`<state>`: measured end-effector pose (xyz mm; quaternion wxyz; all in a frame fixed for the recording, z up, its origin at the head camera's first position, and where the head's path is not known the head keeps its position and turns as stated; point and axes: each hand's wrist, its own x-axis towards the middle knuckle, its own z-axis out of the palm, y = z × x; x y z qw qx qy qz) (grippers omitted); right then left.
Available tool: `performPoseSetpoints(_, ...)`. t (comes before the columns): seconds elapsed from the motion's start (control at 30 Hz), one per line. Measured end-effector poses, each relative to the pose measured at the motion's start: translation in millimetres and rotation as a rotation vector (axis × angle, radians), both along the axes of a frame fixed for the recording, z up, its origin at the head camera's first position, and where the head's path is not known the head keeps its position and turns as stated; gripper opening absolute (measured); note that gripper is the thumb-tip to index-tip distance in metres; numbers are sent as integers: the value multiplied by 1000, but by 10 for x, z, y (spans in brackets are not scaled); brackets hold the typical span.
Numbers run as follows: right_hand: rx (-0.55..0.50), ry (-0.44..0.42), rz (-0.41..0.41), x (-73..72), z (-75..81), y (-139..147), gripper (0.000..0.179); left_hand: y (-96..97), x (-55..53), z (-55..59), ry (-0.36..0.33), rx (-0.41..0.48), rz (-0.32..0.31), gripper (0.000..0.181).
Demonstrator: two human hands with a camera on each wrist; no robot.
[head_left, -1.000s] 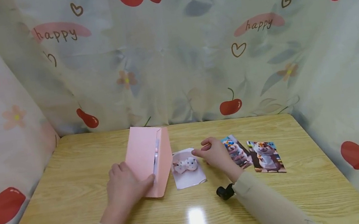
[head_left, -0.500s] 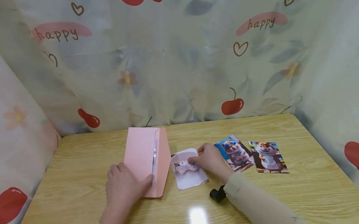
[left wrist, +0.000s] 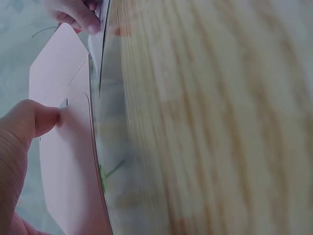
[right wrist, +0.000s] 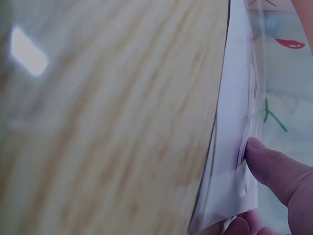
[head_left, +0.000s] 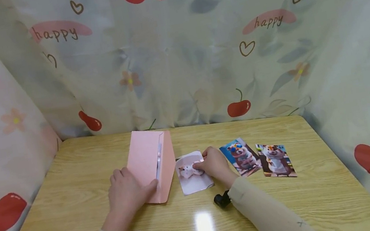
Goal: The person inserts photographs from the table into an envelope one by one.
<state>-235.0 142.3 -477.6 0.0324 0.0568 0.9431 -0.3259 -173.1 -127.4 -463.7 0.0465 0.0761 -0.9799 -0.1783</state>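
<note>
Both hands now have hold of paper, where a second ago the right hand (head_left: 217, 164) only hovered by the corner of the white hamster photo (head_left: 190, 185). Its thumb lies on the picture and its fingers tuck under the right edge in a close pinch, so the photo is gripped rather than merely reached for; whether it is wholly off the table (head_left: 76, 207) I cannot tell. It sits mid-table, just right of the pink envelope (head_left: 144, 155), whose flap is raised. The left hand (head_left: 126, 192), half curled, keeps its thumb on the envelope beside the slot, fingers at the left edge. Toward the table's right edge lie the sunglasses photo (head_left: 241, 157) and the apron photo (head_left: 276, 161), untouched.
</note>
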Motion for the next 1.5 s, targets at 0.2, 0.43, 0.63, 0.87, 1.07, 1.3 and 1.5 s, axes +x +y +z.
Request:
performPoseSetpoints(0.2, -39, -6, 6, -4, 13, 26, 41, 3, 13, 19, -12, 1, 3, 98)
performPoseSetpoints(0.43, -116, -4, 12, 24, 89, 113, 27, 14, 21, 26, 3, 2, -7, 96)
performPoseSetpoints(0.63, -194, 33, 31, 14, 144, 275, 15, 25, 25, 28, 13, 7, -12, 95)
performPoseSetpoints(0.87, -354, 47, -75, -22, 217, 444, 19, 56, 18, 33, 19, 19, -27, 94)
performPoseSetpoints(1.07, -453, 105, -136, -25, 351, 492, 23, 68, 17, 36, 9, 11, -31, 95)
performPoseSetpoints(1.3, -497, 182, -182, -9, 451, 503, 25, 84, 10, 33, 8, -11, -45, 98)
performPoseSetpoints(1.5, -566, 190, -180, 9, 520, 517, 27, 102, 10, 23, -4, -21, -51, 100)
